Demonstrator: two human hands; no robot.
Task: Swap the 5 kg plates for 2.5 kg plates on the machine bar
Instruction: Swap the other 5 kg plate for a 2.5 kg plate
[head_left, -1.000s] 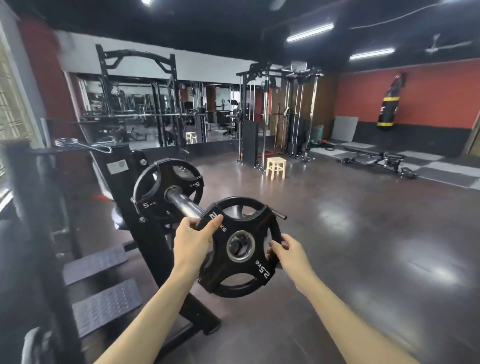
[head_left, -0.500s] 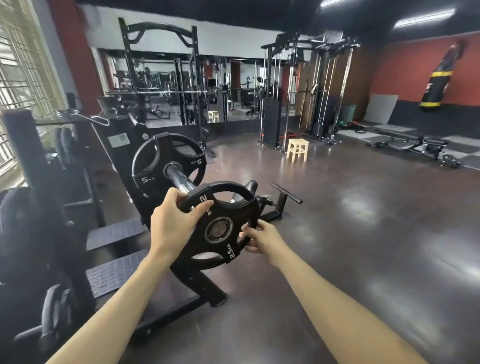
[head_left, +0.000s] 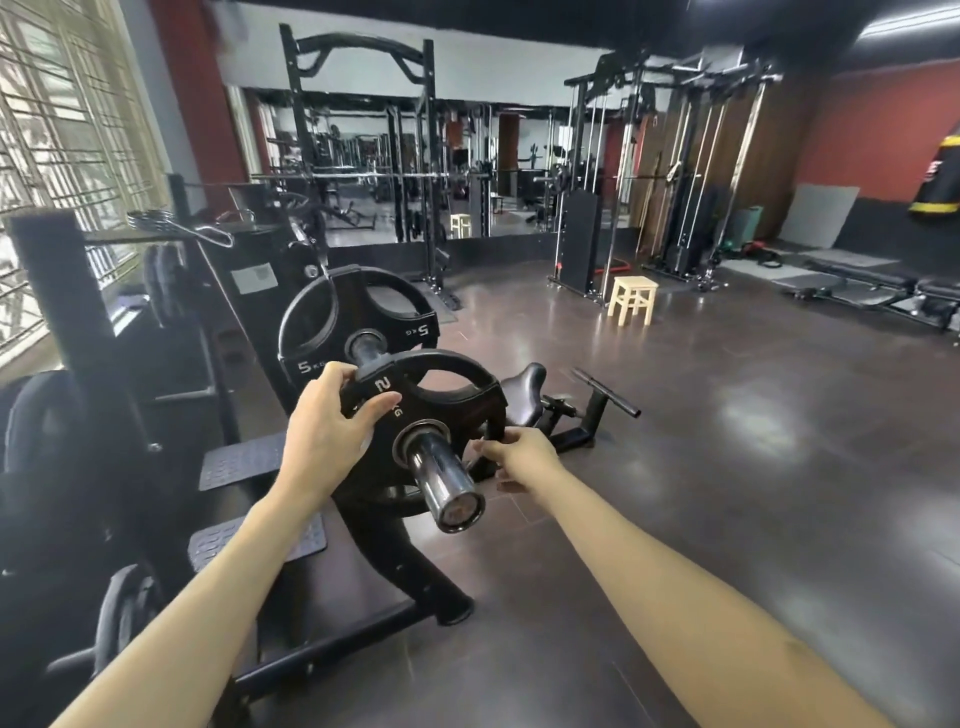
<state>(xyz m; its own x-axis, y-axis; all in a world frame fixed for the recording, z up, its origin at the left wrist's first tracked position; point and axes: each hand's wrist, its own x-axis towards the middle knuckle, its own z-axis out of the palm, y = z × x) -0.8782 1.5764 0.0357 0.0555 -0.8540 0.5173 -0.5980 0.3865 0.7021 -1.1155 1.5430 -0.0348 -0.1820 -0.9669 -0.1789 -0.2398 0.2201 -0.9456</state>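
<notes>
A black 2.5 kg plate (head_left: 447, 395) sits threaded on the chrome machine bar (head_left: 444, 480), whose end sticks out toward me. My left hand (head_left: 332, 421) grips the plate's upper left rim. My right hand (head_left: 519, 457) holds its lower right edge with the fingertips. Farther back on the same bar a black 5 kg plate (head_left: 317, 322) rests against the machine frame.
The machine's black frame and foot plates (head_left: 244, 457) lie to my left. A spring collar (head_left: 166, 221) rests on top of the frame. A black T-bar attachment (head_left: 597, 405) lies on the floor behind the plate. A wooden stool (head_left: 634, 299) stands farther off, with open dark floor to the right.
The 2.5 kg plate went from held off the bar's tip to slid onto the bar, whose end now pokes through its hole. My view has come closer and lower.
</notes>
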